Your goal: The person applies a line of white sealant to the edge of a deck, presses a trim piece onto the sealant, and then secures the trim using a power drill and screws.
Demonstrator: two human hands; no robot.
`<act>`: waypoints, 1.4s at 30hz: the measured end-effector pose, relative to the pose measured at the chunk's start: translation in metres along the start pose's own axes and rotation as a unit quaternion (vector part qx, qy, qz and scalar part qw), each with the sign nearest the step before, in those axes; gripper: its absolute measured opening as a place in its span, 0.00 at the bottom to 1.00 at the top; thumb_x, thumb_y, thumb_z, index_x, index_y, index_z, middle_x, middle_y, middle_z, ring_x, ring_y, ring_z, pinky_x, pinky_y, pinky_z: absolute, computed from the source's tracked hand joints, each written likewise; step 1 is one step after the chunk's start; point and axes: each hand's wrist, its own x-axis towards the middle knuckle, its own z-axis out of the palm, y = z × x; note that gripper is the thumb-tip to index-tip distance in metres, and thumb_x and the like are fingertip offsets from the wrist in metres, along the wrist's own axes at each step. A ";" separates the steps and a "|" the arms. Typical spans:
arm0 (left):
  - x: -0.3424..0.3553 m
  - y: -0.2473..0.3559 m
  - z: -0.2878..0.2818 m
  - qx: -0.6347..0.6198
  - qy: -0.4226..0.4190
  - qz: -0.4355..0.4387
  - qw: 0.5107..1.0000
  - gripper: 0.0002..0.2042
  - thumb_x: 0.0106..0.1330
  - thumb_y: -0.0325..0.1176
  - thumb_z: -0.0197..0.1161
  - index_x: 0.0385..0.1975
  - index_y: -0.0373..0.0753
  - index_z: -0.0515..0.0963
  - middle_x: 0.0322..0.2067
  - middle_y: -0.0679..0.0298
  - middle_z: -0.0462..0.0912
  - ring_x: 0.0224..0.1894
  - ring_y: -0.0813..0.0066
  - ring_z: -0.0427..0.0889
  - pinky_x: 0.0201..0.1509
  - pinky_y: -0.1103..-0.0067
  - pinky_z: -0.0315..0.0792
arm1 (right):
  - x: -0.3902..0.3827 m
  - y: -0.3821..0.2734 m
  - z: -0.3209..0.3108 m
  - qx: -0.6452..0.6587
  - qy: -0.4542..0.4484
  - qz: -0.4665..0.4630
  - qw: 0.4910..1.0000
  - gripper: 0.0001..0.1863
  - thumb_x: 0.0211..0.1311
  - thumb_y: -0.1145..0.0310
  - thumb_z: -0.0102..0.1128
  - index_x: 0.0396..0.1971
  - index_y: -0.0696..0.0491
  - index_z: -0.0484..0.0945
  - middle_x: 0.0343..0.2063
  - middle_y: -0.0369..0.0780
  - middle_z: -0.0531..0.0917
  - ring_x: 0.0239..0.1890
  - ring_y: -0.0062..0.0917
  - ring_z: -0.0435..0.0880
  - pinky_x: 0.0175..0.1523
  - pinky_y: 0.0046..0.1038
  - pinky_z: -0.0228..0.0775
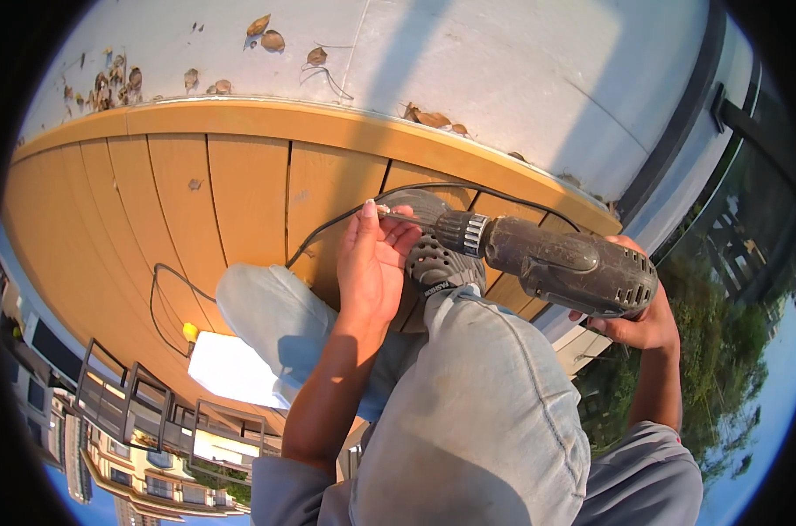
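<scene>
My right hand point(647, 316) is wrapped round the rear of a dusty dark power drill point(560, 263), which is held level with its chuck point(462, 232) facing left. A thin metal bit point(408, 216) sticks out of the chuck. At the bit's tip my left hand point(376, 259) is closed, palm up, the thumb and fingertips pinching something small and pale that I cannot make out. Under the drill's front end is my grey clog point(446, 263) with holes in it. The drill's handle and trigger are hidden.
Orange-brown boards point(249, 184) lie under my feet, crossed by a black cable point(328, 230). Past their edge is a pale tiled floor point(503, 61) with dry leaves. A white sheet-like thing point(236, 368) and a yellow plug-like piece point(190, 331) lie left. Glass point(704, 324) stands right.
</scene>
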 end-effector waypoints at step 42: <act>0.049 -0.045 0.059 0.062 -0.037 -0.175 0.982 0.12 0.82 0.38 0.50 0.47 0.37 0.77 0.39 0.62 0.83 0.41 0.73 0.82 0.45 0.79 0.73 | -0.031 -0.026 0.050 -0.368 0.002 -0.160 0.916 0.45 0.46 0.76 0.75 0.69 0.56 0.67 0.42 0.51 0.86 0.40 0.47 0.89 0.45 0.39 0.81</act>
